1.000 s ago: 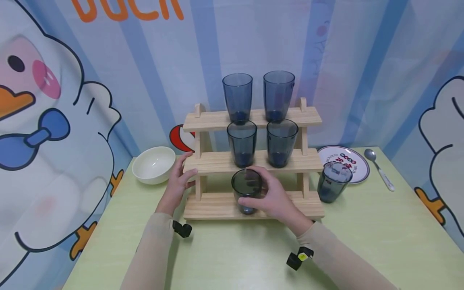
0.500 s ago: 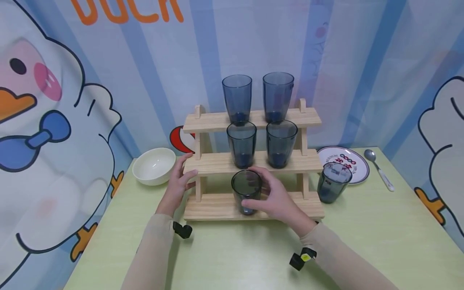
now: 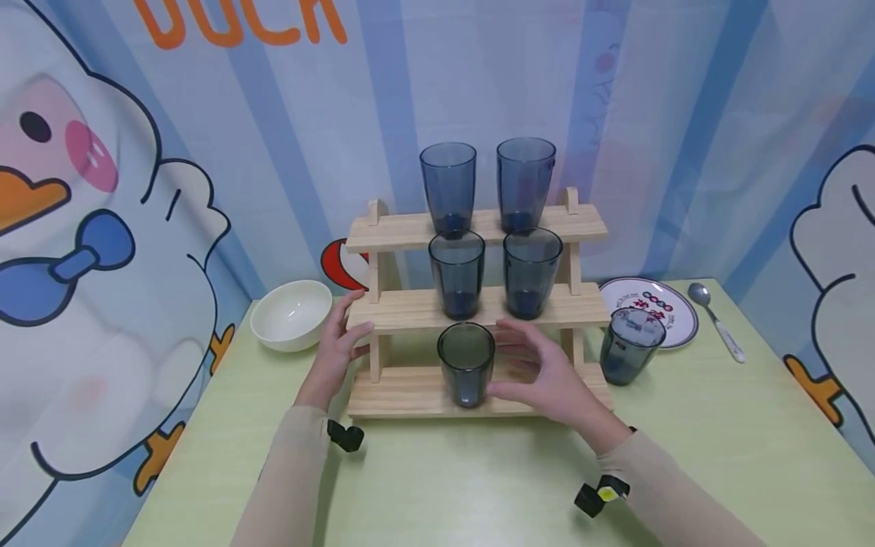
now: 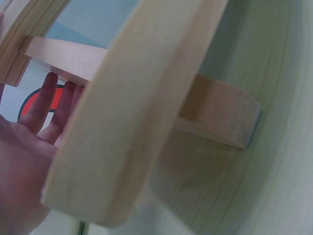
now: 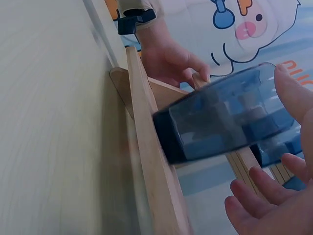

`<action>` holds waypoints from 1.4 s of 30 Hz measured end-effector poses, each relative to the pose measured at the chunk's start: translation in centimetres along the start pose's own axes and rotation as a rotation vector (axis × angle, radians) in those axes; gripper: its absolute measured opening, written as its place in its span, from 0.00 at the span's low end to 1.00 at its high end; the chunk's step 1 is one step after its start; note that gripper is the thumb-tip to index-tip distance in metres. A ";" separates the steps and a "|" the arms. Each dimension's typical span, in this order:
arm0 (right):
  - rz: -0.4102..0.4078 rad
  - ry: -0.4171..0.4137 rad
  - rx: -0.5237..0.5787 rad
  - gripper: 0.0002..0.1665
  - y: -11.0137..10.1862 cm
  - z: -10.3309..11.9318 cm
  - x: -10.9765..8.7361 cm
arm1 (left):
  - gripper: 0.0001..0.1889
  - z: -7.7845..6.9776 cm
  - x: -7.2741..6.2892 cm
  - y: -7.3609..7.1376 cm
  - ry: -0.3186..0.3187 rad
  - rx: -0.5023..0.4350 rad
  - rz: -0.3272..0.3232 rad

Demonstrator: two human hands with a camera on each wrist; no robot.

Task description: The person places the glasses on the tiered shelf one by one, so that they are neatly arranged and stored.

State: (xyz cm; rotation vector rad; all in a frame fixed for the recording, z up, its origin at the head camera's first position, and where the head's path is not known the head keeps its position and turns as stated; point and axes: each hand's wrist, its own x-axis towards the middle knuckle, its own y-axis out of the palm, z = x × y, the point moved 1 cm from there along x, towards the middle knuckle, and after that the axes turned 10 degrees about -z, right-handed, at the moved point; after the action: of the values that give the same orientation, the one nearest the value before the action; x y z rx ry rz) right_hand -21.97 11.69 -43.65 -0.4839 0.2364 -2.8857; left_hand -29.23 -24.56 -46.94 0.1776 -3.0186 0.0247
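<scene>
In the head view, a smoky blue glass stands upright on the bottom tier of a three-tier wooden display rack. My right hand is just right of that glass, its thumb and fingers spread apart around nothing. The right wrist view shows this tumbler close to the spread fingers. At the rack's left end, my left hand grips the middle shelf's end between thumb and fingers. Its fingers reach to the side upright in the left wrist view; the thumb is hidden there.
Two glasses stand on the top tier and two more on the middle one. Right of the rack are another glass, a printed plate and a spoon. A white bowl sits left. A curtain hangs behind.
My right hand has let go of the glass on the bottom tier and drawn back to the right, its fingers opening. The glass stays in place; the left hand has not moved.
</scene>
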 end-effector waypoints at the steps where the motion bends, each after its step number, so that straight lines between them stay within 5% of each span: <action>1: 0.001 -0.002 0.007 0.53 -0.3 0.0 -0.1 | 0.34 0.0 0.0 0.0 -0.001 -0.001 -0.001; 11: -0.056 -0.049 -0.054 0.47 -4.5 -0.1 -1.8 | 0.35 0.0 0.0 0.1 -0.017 -0.002 -0.005; 31: -0.328 -0.172 -0.262 0.47 -12.0 1.3 -4.1 | 0.35 -0.1 0.0 0.1 -0.014 0.003 -0.007; 42: -0.470 -0.091 -0.404 0.49 -14.5 0.9 -3.8 | 0.35 -0.1 0.0 0.1 -0.014 0.000 -0.004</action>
State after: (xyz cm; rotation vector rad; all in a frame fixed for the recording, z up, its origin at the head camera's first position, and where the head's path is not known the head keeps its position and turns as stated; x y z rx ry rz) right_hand -20.66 26.50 -41.16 -0.8352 0.7990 -3.2587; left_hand -29.19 -24.44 -46.84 0.1853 -3.0320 0.0233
